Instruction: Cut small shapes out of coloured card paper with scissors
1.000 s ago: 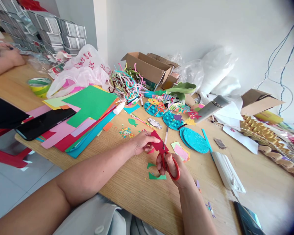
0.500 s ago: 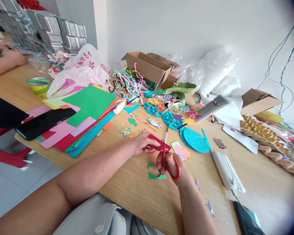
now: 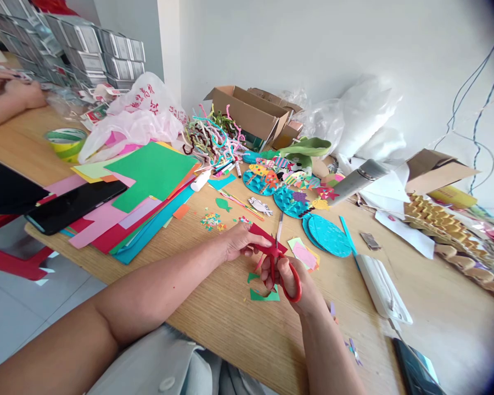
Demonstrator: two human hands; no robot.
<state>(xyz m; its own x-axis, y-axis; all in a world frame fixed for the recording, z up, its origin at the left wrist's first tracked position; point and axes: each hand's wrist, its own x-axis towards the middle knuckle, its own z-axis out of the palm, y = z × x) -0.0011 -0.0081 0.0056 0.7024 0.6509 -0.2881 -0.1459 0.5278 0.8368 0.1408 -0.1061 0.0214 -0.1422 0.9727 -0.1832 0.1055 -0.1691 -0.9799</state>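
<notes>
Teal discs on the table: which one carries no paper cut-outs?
The bare teal disc nearest the right hand, which holds red scissors; the middle disc and far disc both carry coloured paper fish.

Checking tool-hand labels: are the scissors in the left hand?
No, the right hand holds the scissors, while the left hand pinches the red paper.

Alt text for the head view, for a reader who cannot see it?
A person's left hand holds a small red paper piece while the right hand holds red scissors with the blades at it, above a wooden table. Stacked coloured paper sheets lie to the left, teal paper discs beyond, and another person's hands at far left.
</notes>
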